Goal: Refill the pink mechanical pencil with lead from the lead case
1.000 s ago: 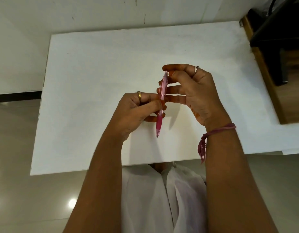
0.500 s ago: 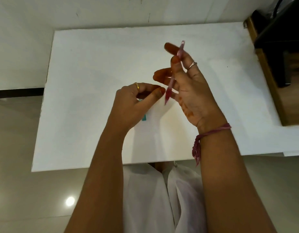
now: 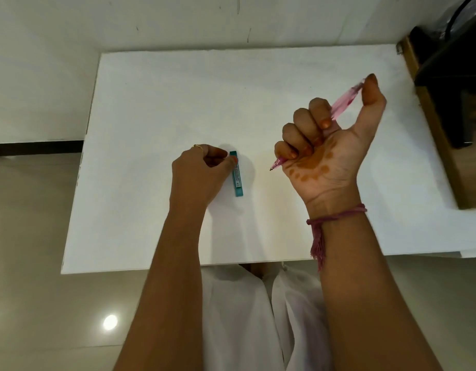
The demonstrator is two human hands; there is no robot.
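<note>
The right hand grips the pencil in a fist, thumb on its top. The left hand pinches the case, which lies on the table. Lift the case slowly and keep it level.

Right hand fisted, raised; left hand curled.

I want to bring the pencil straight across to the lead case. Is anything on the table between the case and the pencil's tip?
No. In the head view, only bare white table lies between the lead case and the pink pencil tip.
</note>
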